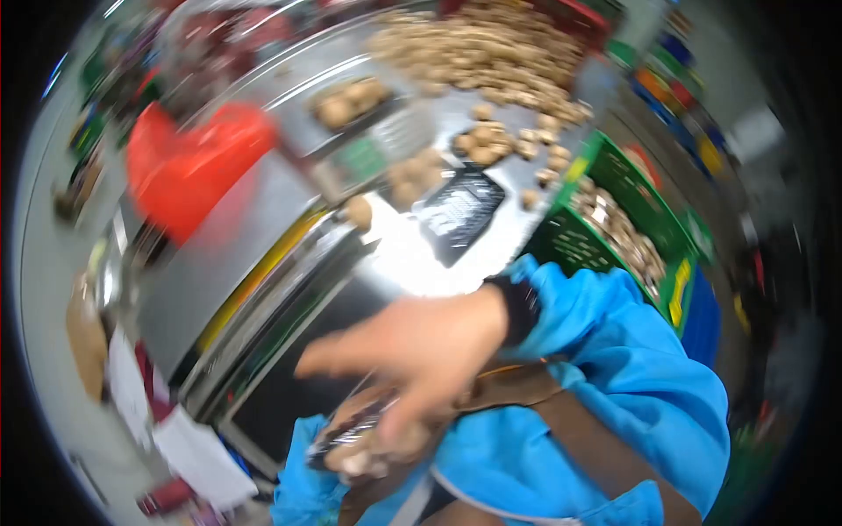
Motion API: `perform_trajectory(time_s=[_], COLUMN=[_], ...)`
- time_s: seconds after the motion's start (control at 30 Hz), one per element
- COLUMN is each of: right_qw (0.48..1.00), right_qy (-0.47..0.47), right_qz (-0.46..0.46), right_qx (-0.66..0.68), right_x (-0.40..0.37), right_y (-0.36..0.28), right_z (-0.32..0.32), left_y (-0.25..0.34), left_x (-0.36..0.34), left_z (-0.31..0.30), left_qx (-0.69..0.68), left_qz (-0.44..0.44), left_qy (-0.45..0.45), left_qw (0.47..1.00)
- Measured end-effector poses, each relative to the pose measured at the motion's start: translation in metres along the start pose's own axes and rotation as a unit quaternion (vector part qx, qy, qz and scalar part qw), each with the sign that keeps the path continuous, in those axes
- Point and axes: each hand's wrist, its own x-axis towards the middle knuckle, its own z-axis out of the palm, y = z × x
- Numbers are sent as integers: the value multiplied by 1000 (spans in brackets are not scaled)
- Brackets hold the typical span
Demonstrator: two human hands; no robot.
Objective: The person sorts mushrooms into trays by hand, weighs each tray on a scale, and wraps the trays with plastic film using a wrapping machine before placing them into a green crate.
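Note:
Low in front of my body, a small dark tray of mushrooms (355,431) with shiny film over it rests in my left hand (353,405), mostly hidden behind the pack and my other hand. My right hand (425,346) passes over the pack, blurred by motion. Its fingers are stretched out to the left, while the thumb points down across the film. Farther off on the metal table lies a black plastic tray (463,215). Beside it sit a clump of mushrooms (484,142) and a filled tray of mushrooms (351,101).
A big heap of mushrooms (482,48) covers the table's far end. At right stands a green crate (570,241) with mushrooms inside. A red plastic bag (197,162) hangs at left beside a metal machine (232,254) with a dark flat panel (303,373) near me.

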Motion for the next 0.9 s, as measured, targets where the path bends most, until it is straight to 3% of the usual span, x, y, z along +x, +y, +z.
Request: perform_trajectory(time_s=[0.07, 0.2, 0.23, 0.27, 0.3, 0.33, 0.4, 0.47, 0.53, 0.6, 0.67, 0.73, 0.8, 0.83, 0.87, 0.9], right_qw=[989, 984, 971, 928, 860, 758, 611, 527, 407, 380, 350, 410, 421, 495, 480, 459], right_qy=[-57, 92, 223, 356, 386, 498, 666, 756, 840, 865, 845, 826, 774, 610, 582, 643], right_qz=[60, 150, 81, 70, 277, 180, 69, 67, 122, 130, 113, 119, 395, 615, 655, 608], right_qx=[-127, -20, 39, -81, 184, 381, 421, 383, 338, 299, 389, 368, 259, 67, 33, -83], right_x=[-18, -78, -107, -140, -180, -230, -325, -419, -510, -554, -572, -665, -634, -682, -686, -609], right_y=[-20, 21, 48, 79, 50, 79, 119, 153, 212, 255, 292, 431, 403, 454, 457, 370], right_z=[18, -8, -12, -20, -49, -55, -85, -111, -116, -124, -138, -128, -143, -145, -148, -167], left_y=[-12, -49, -62, -86, -90, -89, -98, -109, -117, -126, -136, -132, -125, -123, -119, -115], left_x=[27, 84, 94, 111, 115, 121, 149, 176, 203, 227, 246, 266, 283, 286, 288, 289], left_z=[-1, -7, -10, -10, -30, -46, -41, -39, -33, -35, -43, -50, -56, -64, -74, -87], left_qx=[-2, 9, 19, -133, -65, 1, -6, 40, 53, 79, 79, 135, 195, 237, 281, 315], left_qz=[6, -21, -38, -80, -127, -171, -162, -180, -183, -205, -191, -187, -149, -116, -89, -54], left_qy=[30, 131, 170, 395, 347, 297, 320, 327, 348, 368, 399, 400, 421, 435, 444, 475], left_qw=[1000, 991, 985, 905, 927, 939, 934, 927, 918, 904, 893, 887, 873, 861, 846, 820])
